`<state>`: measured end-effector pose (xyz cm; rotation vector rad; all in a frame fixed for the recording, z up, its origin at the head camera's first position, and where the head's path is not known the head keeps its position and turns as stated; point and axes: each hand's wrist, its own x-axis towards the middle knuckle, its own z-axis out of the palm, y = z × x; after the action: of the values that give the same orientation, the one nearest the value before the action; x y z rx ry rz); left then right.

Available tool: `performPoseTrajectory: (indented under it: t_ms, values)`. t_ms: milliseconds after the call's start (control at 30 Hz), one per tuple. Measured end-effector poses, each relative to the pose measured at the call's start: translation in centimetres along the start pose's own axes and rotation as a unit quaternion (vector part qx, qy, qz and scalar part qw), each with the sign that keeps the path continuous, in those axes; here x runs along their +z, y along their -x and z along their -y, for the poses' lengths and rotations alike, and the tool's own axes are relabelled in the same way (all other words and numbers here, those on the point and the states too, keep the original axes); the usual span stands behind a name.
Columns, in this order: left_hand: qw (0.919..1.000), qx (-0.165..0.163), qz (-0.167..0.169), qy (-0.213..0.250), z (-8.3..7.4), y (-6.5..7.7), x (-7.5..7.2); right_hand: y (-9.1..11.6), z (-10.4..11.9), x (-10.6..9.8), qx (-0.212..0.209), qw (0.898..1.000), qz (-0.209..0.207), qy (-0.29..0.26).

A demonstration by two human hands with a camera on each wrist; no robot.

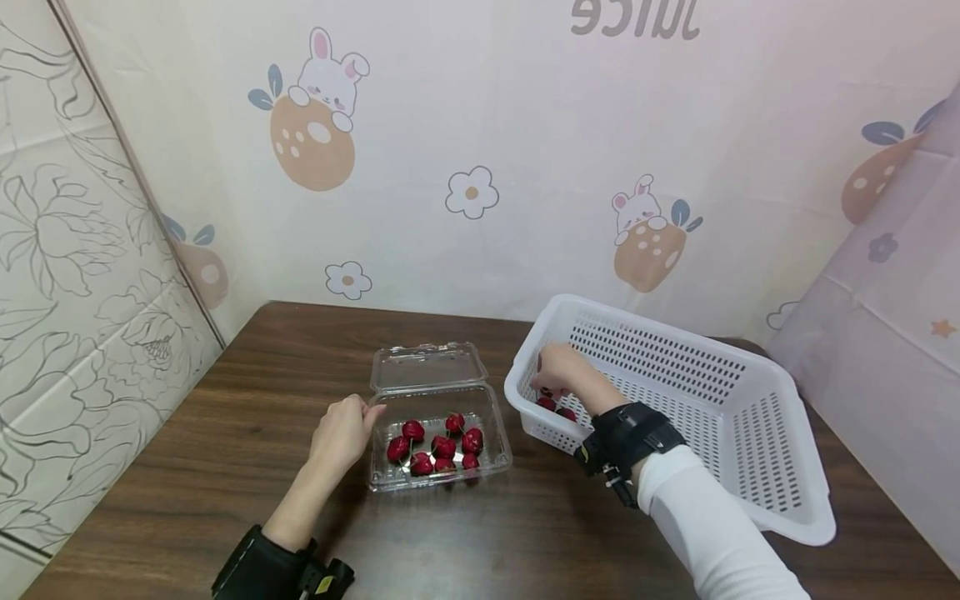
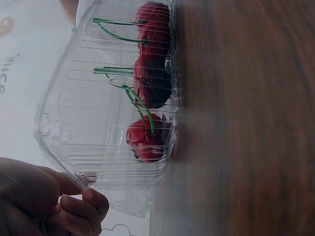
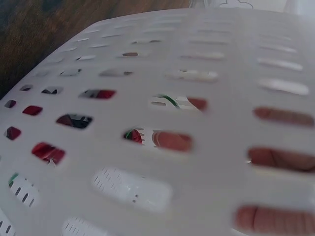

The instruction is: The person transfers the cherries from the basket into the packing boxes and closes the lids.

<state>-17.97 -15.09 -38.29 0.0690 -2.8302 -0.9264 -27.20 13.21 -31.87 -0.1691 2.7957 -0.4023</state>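
Note:
A clear plastic clamshell box (image 1: 440, 483) with its lid (image 1: 427, 368) folded back stands on the table. Several dark red cherries (image 1: 443, 447) with green stems lie inside it. At its left wall, my left hand (image 1: 343, 433) pinches the rim between thumb and curled finger, plain in the left wrist view. My right hand (image 1: 567, 372) reaches down inside the left end of a white slotted basket (image 1: 757, 375), close to a few cherries (image 1: 546, 403) there. Through the slots in the right wrist view, fingers (image 3: 172, 141) show beside a red cherry (image 3: 134, 135); whether they grip one is hidden.
The brown wooden table (image 1: 300, 358) carries both containers, the basket standing to the right of the box. Behind it hangs a pale printed curtain (image 1: 420, 100). A floral panel (image 1: 82, 275) stands along the left side. The basket's walls rise around my right hand.

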Motion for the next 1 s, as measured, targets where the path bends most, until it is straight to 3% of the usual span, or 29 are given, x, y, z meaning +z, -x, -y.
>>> performPoseTrajectory:
  t_ms: [1000]
  values:
    - [0.9999,-0.009,0.011,-0.001,0.1,-0.2,0.1,-0.7,0.3,1.2,0.012,0.999,0.0,-0.04]
